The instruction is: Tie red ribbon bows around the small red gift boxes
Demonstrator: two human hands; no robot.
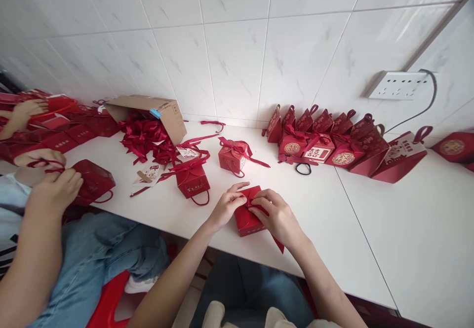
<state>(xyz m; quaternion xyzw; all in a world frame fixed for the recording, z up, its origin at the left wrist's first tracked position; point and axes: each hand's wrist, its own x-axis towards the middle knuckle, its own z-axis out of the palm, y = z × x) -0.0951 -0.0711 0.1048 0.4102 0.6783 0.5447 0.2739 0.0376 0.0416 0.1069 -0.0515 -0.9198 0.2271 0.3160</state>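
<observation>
In front of me on the white table sits a small red gift box with gold lettering on its near side. My left hand pinches a red ribbon at the middle of the box top. From the other side my right hand also closes on that ribbon, partly covering the lid. One ribbon tail hangs toward the table edge below my right hand. Beyond my hands stand a red box with a tied bow and another ribboned red box, slightly to the left.
A cardboard box lies on its side, spilling red ribbons. Rows of red boxes stand at the right by the wall. A black loop lies before them. At left, a co-worker's hands handle a red box.
</observation>
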